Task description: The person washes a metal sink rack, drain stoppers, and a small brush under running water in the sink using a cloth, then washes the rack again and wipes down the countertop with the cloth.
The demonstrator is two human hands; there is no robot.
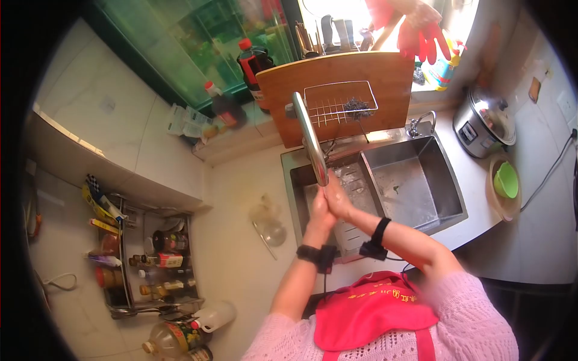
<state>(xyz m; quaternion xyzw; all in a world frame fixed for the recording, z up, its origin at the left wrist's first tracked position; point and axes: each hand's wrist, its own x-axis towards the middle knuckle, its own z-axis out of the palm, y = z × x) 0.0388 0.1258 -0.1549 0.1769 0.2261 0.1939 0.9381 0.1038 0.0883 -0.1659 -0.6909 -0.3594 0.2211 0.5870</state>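
My left hand (320, 209) and my right hand (338, 200) are pressed against each other under the spout of the tall metal faucet (313, 144). They are above the left basin of the steel sink (453, 180), near a slotted drain insert (355, 236). Water seems to splash in the basin just past them. My right hand looks stretched out along the left one, with no object visible in it. The fingers of my left hand are hidden behind the spout and the other hand. Both wrists wear black straps.
A wooden cutting board (274, 90) leans behind the faucet, near a wire rack (328, 114) holding a scouring pad. Right of the sink are a rice cooker (481, 123) and a green bowl (506, 180). Left are a glass lid (275, 234) and a bottle rack (123, 265). Red gloves (421, 42) hang by the window.
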